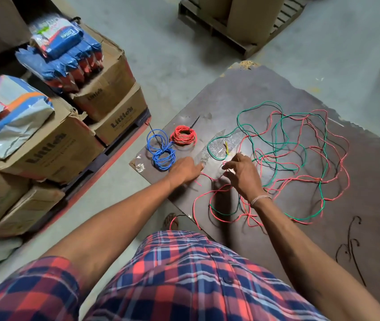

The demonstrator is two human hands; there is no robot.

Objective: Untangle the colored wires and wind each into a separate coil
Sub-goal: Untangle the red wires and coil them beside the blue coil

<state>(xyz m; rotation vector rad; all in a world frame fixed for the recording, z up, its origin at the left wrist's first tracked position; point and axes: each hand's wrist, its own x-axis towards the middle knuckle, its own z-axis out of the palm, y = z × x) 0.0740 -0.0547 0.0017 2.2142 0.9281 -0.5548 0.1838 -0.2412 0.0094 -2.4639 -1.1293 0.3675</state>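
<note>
The right hand hovers low over the dark board, its grip narrow: thumb and forefinger are pinched together at the near end of a pink wire, and the other fingers curl loosely above. Whether the strand is truly clamped or only touched I cannot tell, since the fingertips hide the contact. The left hand lies flatter, fingers stretched toward the right hand and resting on or just over the board where a short pink end runs out beneath it. It seems to be holding nothing, and probably pins or steadies that end so the right hand can draw the wire free.

Just beyond both hands lies a crumpled clear plastic wrapper with a small yellow tie on it, likely the packaging the wires came from.

To the right and toward the person's body, the pink wire and a green wire sprawl in wide loops that cross each other many times, so the tangle is not yet undone. One pink loop trails off the board's near edge to the floor beside a sandalled foot.

To the left, well clear of the tangle, sit a tight red coil and a looser blue coil, just beside each other. They appear set aside as finished work, kept out of the way. Cardboard boxes stand stacked further left.
</note>
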